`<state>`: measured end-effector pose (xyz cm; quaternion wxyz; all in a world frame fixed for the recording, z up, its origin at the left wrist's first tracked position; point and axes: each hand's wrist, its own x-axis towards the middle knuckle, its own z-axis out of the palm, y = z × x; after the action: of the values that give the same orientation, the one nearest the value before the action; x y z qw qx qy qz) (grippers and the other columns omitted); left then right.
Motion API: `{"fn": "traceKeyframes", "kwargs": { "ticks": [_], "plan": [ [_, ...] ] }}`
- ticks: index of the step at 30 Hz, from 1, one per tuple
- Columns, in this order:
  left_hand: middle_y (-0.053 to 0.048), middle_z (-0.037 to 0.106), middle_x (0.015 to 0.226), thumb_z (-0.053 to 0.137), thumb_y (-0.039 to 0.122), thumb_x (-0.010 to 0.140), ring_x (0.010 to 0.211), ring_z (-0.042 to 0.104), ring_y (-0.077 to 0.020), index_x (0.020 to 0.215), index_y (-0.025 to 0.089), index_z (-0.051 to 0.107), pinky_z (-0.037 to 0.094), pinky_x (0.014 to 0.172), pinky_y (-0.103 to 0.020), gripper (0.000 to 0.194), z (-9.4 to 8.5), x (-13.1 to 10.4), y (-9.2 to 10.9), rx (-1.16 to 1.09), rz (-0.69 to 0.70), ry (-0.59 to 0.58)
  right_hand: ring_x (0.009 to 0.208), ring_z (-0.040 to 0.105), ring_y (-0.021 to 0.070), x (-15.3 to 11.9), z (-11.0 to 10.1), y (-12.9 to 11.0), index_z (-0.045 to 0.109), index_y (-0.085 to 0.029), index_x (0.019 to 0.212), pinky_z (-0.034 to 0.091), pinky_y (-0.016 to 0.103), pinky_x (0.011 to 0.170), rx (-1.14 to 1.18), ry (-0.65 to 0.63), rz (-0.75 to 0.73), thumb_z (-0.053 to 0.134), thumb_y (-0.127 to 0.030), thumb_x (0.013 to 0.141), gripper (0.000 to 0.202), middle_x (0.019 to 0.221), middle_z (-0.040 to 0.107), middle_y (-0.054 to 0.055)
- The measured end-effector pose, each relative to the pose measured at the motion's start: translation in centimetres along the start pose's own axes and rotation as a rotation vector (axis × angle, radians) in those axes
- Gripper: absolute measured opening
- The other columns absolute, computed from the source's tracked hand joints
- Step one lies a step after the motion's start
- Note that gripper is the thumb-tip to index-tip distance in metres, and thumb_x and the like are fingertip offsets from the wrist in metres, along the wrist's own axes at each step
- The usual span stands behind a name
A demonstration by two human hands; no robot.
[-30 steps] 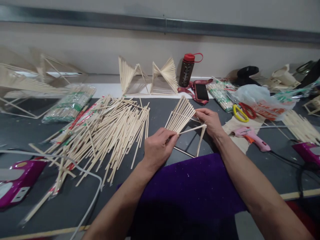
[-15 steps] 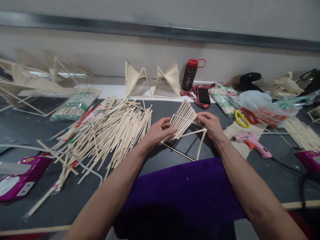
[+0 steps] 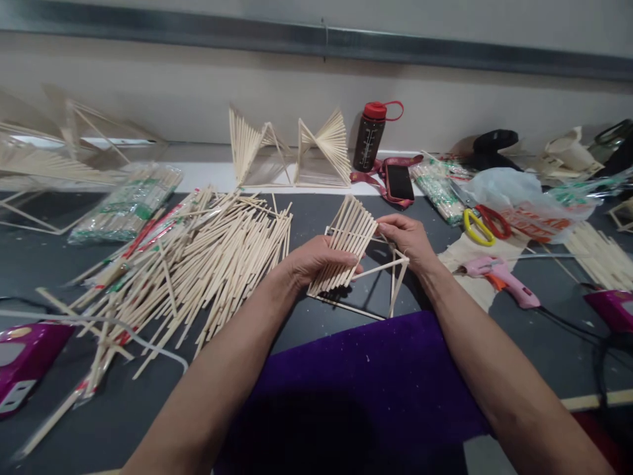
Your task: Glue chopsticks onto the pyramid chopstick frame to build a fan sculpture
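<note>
A small stick frame [image 3: 390, 284] with a slanted row of parallel wooden sticks [image 3: 349, 241] lies close to me on the dark table. My left hand [image 3: 321, 260] grips the row from the left, its thumb across the sticks and its other fingers partly hidden behind them. At the row's upper right edge, my right hand [image 3: 403, 237] has its thumb and forefinger pinched together, and its lower fingers are beside the frame's right corner. A large pile of loose sticks [image 3: 212, 257] spreads out left of my left hand.
Two twisted stick models [image 3: 324, 152] stand by the wall, near a dark bottle [image 3: 370, 135] and a phone [image 3: 399, 183]. A pink glue gun [image 3: 499, 277], scissors [image 3: 477, 227] and a plastic bag [image 3: 509, 198] lie right. Packed sticks [image 3: 126, 204] and a magenta device [image 3: 32, 363] are left.
My left hand has moved further across the stick row, its fingers now wrapped behind it. The row has shifted slightly left, with my right hand following. The view has turned slightly.
</note>
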<state>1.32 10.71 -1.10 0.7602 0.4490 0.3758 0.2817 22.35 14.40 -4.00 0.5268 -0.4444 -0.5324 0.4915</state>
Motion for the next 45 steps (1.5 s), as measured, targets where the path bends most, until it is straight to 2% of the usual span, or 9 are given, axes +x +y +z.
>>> {"fn": "traceKeyframes", "kwargs": {
  "ticks": [3,9,12,16,19,24,30,36,45],
  "plan": [
    [-0.006,0.070,0.064,0.063,0.015,0.069,0.054,0.061,-0.0152,0.082,0.014,0.070,0.047,0.052,-0.029,0.015,0.2,0.3,-0.2,-0.001,0.029,-0.009,0.072,0.064,0.0160,0.5,0.2,0.1,0.075,-0.022,0.078,0.050,0.031,0.076,0.013,-0.030,-0.015,0.078,-0.033,0.066,0.016,0.074,0.072,0.000],
    [-0.010,0.071,0.066,0.063,0.027,0.074,0.055,0.064,-0.0216,0.080,0.019,0.072,0.051,0.049,-0.036,0.013,0.4,0.7,-0.5,0.154,0.098,0.054,0.074,0.064,0.0167,2.0,0.4,0.5,0.076,-0.023,0.079,0.051,0.033,0.078,0.031,-0.076,-0.043,0.079,-0.033,0.066,0.017,0.078,0.072,0.000],
    [-0.010,0.071,0.065,0.063,0.027,0.075,0.054,0.063,-0.0209,0.078,0.020,0.073,0.050,0.048,-0.036,0.012,0.2,0.9,-0.8,0.078,0.092,0.043,0.074,0.064,0.0163,2.7,0.3,0.5,0.076,-0.023,0.079,0.050,0.033,0.078,0.003,-0.124,-0.043,0.079,-0.034,0.066,0.017,0.078,0.072,0.001],
    [-0.009,0.070,0.063,0.065,0.024,0.073,0.051,0.060,-0.0194,0.075,0.020,0.072,0.049,0.049,-0.036,0.009,0.2,1.2,-1.0,-0.072,0.035,0.026,0.072,0.064,0.0163,3.0,0.1,0.6,0.076,-0.023,0.079,0.051,0.033,0.075,-0.012,-0.148,-0.038,0.080,-0.035,0.066,0.018,0.076,0.072,0.001],
    [-0.007,0.068,0.061,0.067,0.024,0.071,0.050,0.059,-0.0179,0.075,0.018,0.070,0.049,0.048,-0.034,0.007,0.5,1.1,-0.9,-0.100,-0.003,0.038,0.073,0.065,0.0175,2.9,0.0,0.7,0.076,-0.022,0.078,0.052,0.034,0.075,-0.008,-0.146,-0.031,0.080,-0.036,0.065,0.020,0.076,0.072,0.001],
    [-0.006,0.068,0.063,0.070,0.022,0.065,0.053,0.062,-0.0159,0.084,0.011,0.067,0.049,0.051,-0.027,0.022,0.9,0.8,-0.6,-0.125,-0.080,0.038,0.072,0.064,0.0150,2.8,-0.1,1.0,0.076,-0.022,0.079,0.051,0.030,0.075,0.011,-0.148,-0.063,0.080,-0.034,0.066,0.018,0.077,0.072,0.000],
    [-0.006,0.068,0.063,0.070,0.021,0.062,0.057,0.063,-0.0181,0.080,0.013,0.068,0.050,0.055,-0.029,0.020,0.8,0.5,-0.7,-0.130,-0.067,-0.014,0.073,0.064,0.0146,2.8,-0.1,1.1,0.076,-0.022,0.079,0.052,0.030,0.075,0.004,-0.150,-0.074,0.079,-0.033,0.067,0.016,0.078,0.072,0.000],
    [-0.006,0.067,0.061,0.073,0.021,0.061,0.055,0.061,-0.0171,0.073,0.014,0.068,0.049,0.055,-0.030,0.015,0.9,0.5,-0.7,-0.123,-0.063,-0.006,0.072,0.066,0.0159,2.5,0.0,0.9,0.076,-0.021,0.079,0.054,0.032,0.074,0.002,-0.137,-0.066,0.080,-0.035,0.066,0.019,0.077,0.072,0.001],
    [-0.009,0.066,0.059,0.080,0.021,0.053,0.051,0.061,-0.0166,0.072,0.008,0.066,0.049,0.052,-0.029,0.026,0.8,1.0,-1.0,-0.171,-0.053,-0.009,0.070,0.064,0.0135,2.6,-0.1,1.2,0.076,-0.023,0.079,0.052,0.029,0.073,0.001,-0.130,-0.077,0.078,-0.028,0.068,0.012,0.075,0.072,0.000]
  ]
}}
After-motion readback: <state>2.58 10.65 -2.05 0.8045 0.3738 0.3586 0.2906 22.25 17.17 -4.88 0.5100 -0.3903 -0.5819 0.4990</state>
